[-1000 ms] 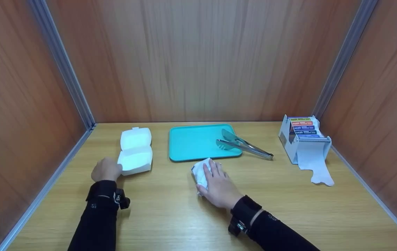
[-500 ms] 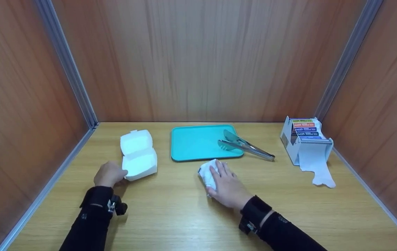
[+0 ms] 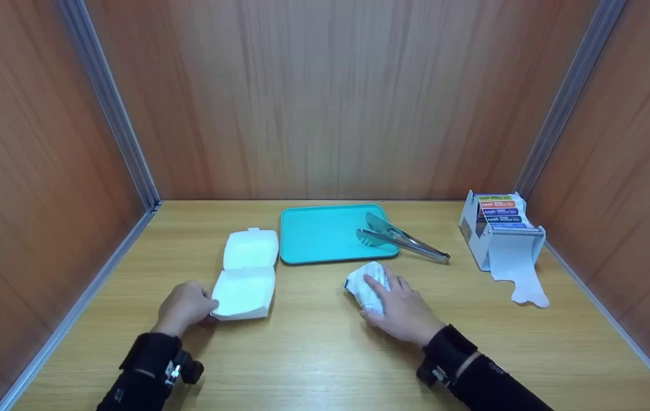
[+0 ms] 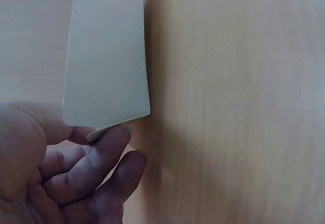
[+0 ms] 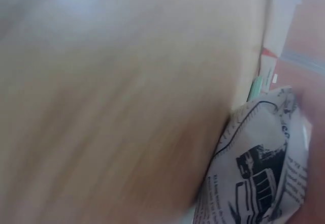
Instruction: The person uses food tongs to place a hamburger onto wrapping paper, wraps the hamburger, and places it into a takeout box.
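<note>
A white clamshell takeout box (image 3: 243, 292) lies opened out on the table left of centre, its lid folded back. My left hand (image 3: 183, 308) pinches the near left corner of its base. Seen from the left wrist, the thumb and curled fingers (image 4: 86, 173) hold the edge of the box wall (image 4: 106, 56). My right hand (image 3: 407, 314) grips a paper-wrapped bundle (image 3: 366, 287) at the middle of the table, fingers over its right side. Black print shows on the wrapping paper (image 5: 254, 178) in the right wrist view; the contents are hidden inside.
A turquoise tray (image 3: 319, 234) lies behind the bundle, with metal tongs (image 3: 410, 242) resting across its right edge. At the back right stands a white dispenser (image 3: 501, 234) with a torn sheet hanging from it. Wooden panels (image 3: 325, 103) enclose the table.
My left hand has drawn the takeout box nearer and to the right, close to the tray's left side. The right hand and wrapped bundle have shifted right.
</note>
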`<state>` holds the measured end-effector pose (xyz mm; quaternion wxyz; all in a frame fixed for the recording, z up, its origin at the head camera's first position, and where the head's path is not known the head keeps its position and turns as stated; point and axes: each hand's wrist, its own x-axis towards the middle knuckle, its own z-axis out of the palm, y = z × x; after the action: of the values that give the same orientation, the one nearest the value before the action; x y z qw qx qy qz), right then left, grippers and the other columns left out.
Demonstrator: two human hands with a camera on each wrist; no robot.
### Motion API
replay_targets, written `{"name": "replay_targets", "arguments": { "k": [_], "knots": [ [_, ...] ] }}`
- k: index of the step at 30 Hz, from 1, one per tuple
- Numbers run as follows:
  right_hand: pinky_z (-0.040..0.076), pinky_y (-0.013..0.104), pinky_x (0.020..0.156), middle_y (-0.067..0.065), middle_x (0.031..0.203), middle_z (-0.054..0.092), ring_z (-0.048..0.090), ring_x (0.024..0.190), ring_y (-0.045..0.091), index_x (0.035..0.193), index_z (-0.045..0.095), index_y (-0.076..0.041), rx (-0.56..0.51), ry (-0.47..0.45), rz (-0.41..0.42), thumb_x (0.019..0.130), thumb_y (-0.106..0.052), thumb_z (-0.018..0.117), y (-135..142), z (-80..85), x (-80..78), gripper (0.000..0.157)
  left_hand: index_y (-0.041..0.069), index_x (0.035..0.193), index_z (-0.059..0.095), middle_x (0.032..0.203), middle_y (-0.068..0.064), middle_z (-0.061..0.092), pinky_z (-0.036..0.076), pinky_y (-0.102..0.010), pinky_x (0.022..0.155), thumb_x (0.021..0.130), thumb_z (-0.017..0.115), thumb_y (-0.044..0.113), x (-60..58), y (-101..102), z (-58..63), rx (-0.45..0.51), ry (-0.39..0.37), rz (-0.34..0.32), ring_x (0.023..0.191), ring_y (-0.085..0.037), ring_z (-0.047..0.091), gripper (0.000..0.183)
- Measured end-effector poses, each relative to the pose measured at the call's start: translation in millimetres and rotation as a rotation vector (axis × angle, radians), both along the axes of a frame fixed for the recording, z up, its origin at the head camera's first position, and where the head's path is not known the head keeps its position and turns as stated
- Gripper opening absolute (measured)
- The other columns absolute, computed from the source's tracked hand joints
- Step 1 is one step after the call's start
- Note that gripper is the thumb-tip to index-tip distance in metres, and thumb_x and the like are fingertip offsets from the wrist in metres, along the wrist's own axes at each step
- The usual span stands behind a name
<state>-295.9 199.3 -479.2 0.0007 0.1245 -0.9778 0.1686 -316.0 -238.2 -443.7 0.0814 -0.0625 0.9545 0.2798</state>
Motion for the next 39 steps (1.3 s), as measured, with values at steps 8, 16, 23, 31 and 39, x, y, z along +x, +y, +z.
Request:
{"name": "replay_targets", "arguments": {
  "k": [8,16,23,31,39],
  "knots": [
    [0.040,0.071,0.112,0.022,0.175,0.021,0.040,0.148,0.050,0.163,0.045,-0.033,-0.030,-0.022,-0.027,0.091,-0.045,0.080,21.5,2.7,-0.3,0.081,0.009,0.065,0.062,0.066,-0.005,0.070,0.041,-0.028,0.058,0.093,0.071,0.013,15.4,34.1,-1.4,0.022,-0.014,-0.028,0.062,-0.019,0.068,0.030],
    [0.041,0.072,0.111,0.022,0.175,0.020,0.039,0.148,0.052,0.163,0.046,-0.030,-0.045,-0.028,-0.046,0.091,-0.042,0.080,34.9,0.6,1.6,0.080,0.010,0.062,0.055,0.066,-0.006,0.069,0.043,-0.027,0.059,0.091,0.070,0.007,35.5,46.9,-14.1,0.141,0.015,-0.018,0.062,-0.016,0.071,0.033],
    [0.039,0.074,0.111,0.021,0.176,0.016,0.035,0.150,0.053,0.164,0.045,-0.031,-0.059,-0.062,-0.060,0.091,-0.038,0.081,44.0,2.5,2.7,0.082,0.010,0.065,0.058,0.068,-0.006,0.069,0.044,-0.025,0.059,0.090,0.072,0.005,42.8,71.6,-20.8,0.214,0.002,-0.016,0.063,-0.016,0.072,0.029],
    [0.029,0.078,0.115,0.027,0.174,0.017,0.027,0.154,0.056,0.161,0.049,-0.030,-0.062,-0.067,-0.040,0.089,-0.025,0.083,53.3,7.9,2.5,0.080,0.014,0.059,0.052,0.061,-0.004,0.068,0.036,-0.024,0.055,0.088,0.071,0.007,43.2,111.8,-25.5,0.232,-0.007,-0.085,0.057,-0.017,0.068,0.035],
    [0.028,0.078,0.115,0.027,0.172,0.023,0.026,0.154,0.054,0.160,0.050,-0.036,-0.055,-0.113,-0.026,0.090,-0.014,0.085,69.2,17.2,0.9,0.081,0.011,0.062,0.059,0.058,-0.004,0.069,0.043,-0.025,0.052,0.094,0.069,0.013,46.7,148.4,-26.5,0.237,-0.060,-0.142,0.053,-0.019,0.068,0.034]
  ]
}}
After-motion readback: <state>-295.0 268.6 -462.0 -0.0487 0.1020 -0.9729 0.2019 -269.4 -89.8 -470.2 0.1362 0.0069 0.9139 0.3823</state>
